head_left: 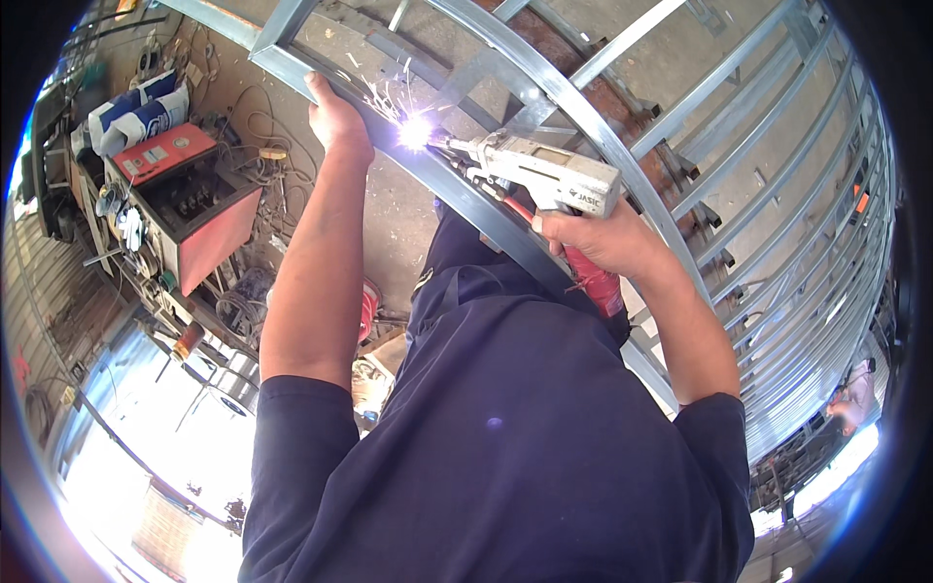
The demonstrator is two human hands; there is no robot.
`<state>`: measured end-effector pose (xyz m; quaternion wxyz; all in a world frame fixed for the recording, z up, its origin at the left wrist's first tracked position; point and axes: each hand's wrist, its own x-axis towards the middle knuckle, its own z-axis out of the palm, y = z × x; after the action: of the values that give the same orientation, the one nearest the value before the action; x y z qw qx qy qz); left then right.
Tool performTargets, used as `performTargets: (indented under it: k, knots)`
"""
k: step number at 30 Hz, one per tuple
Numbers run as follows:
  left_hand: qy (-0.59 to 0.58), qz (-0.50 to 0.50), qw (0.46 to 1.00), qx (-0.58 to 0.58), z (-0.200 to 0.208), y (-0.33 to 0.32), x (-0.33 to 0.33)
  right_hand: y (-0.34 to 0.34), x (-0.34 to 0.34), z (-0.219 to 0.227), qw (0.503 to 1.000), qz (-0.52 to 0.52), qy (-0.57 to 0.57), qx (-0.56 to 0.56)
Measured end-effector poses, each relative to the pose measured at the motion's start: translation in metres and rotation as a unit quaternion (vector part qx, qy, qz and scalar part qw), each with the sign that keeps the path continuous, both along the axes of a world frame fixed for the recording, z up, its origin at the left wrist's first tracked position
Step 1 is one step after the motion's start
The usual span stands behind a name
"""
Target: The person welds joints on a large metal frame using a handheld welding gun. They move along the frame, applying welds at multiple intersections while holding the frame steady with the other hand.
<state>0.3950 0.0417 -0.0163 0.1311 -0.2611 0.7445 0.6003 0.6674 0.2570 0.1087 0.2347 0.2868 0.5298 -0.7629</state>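
Observation:
A silvery square steel tube of a welded frame runs slantwise in front of my body. My left hand grips this tube near its far left corner, thumb along the edge; the other fingers are mostly hidden. In my right hand is a welding gun with a white-grey body and a red-wrapped grip, its nozzle pointing left. A bright welding arc burns at the nozzle's tip against the tube, and sparks fly up from it. Glare hides the weld spot.
A red-topped machine with an exposed interior stands at left, beside white-and-blue bags and tangled cables. Curved metal bars fill the right side, over rusty beams. Another person shows at the far right edge.

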Motion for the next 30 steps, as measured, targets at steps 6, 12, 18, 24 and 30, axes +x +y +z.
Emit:
performTargets:
  k: [6, 12, 18, 24, 30]
  knots:
    - [0.003, 0.012, 1.0, -0.007, 0.0, -0.003, 0.001, 0.023, 0.037, 0.015, 0.999, -0.038, -0.033, 0.002]
    - [0.004, 0.012, 1.0, 0.012, 0.002, -0.002, 0.001, 0.032, 0.069, 0.018, 0.997, -0.057, -0.055, -0.021]
    - [0.002, 0.015, 1.0, 0.016, -0.002, -0.004, -0.001, 0.029, 0.072, 0.008, 0.997, -0.025, -0.07, -0.025]
    - [-0.006, 0.016, 1.0, 0.005, 0.002, -0.001, 0.0, 0.027, 0.073, 0.005, 0.998, -0.013, -0.066, -0.018]
    - [-0.003, 0.021, 1.0, -0.007, 0.003, 0.001, 0.001, 0.026, 0.074, 0.005, 0.998, 0.002, -0.06, -0.004]
